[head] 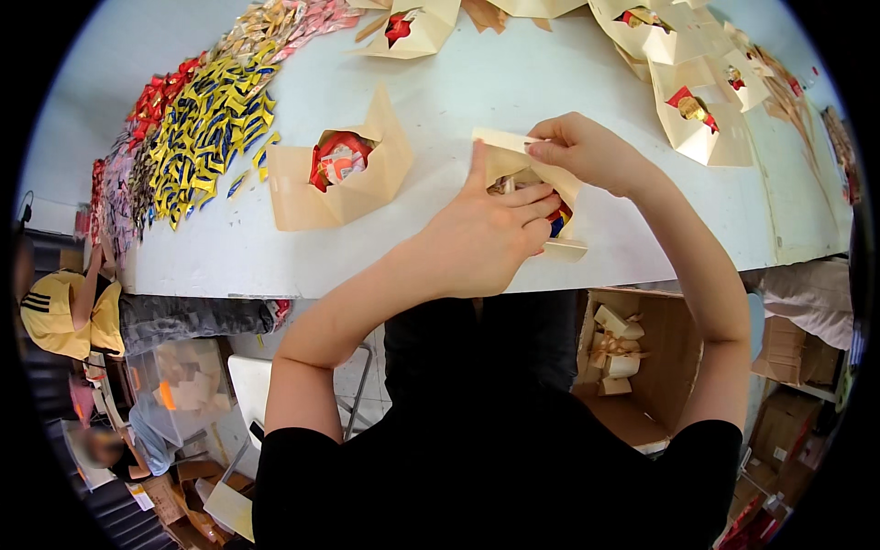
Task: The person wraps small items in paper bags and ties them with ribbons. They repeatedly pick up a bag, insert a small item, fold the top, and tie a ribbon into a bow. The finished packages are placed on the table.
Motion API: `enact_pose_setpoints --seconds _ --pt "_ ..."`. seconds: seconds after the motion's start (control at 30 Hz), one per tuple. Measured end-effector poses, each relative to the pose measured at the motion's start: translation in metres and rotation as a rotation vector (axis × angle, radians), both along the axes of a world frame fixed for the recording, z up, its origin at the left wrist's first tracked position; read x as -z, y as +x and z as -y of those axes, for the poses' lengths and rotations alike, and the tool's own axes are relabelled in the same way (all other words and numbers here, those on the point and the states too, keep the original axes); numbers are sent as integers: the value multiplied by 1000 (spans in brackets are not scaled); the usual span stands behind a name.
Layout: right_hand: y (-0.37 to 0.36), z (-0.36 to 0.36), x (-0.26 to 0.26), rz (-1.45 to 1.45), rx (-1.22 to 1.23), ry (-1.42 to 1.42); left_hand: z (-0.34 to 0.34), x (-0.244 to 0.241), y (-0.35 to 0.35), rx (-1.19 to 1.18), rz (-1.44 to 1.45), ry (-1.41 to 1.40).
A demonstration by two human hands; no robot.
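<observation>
A cream cardboard gift box (505, 162), partly folded, lies on the table in front of me under both hands. My left hand (485, 234) spans it, the index finger straight against the far flap and the other fingers over the opening. With thumb and fingertips, my right hand (581, 148) pinches the right end of that far flap. Wrapped sweets (562, 218) show inside, mostly hidden by my left fingers. Left of my hands sits another cream box (306, 206), its top open around red and pale wrapped sweets (340, 159).
Yellow-and-blue sweets (206, 130) are heaped on the white table (440, 89), beside red packets (161, 93). Filled cream boxes (715, 134) stand at the far right. Below the table edge, a brown carton (660, 357) contains folded boxes. A person in yellow (58, 309) is at left.
</observation>
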State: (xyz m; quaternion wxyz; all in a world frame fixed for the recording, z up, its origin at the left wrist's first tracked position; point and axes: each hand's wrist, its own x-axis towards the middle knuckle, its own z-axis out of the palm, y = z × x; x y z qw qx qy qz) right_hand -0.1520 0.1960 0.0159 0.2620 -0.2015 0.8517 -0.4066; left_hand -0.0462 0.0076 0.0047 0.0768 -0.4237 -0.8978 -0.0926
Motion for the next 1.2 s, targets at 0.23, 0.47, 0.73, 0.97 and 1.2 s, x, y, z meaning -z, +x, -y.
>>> enact_pose_setpoints --seconds 0.23,0.47,0.73,0.97,1.2 --pt "24 5 8 -516 -98 53 0 9 -1 -232 -380 337" --pt "58 -8 18 -638 -264 -91 -3 22 23 -328 -189 490" --pt "62 -13 -1 -296 -317 -89 6 16 22 -235 132 531" --pt "46 -2 -4 -148 -255 -6 6 8 24 -185 104 532" --pt "46 -3 5 -30 -269 104 9 11 24 -208 153 562"
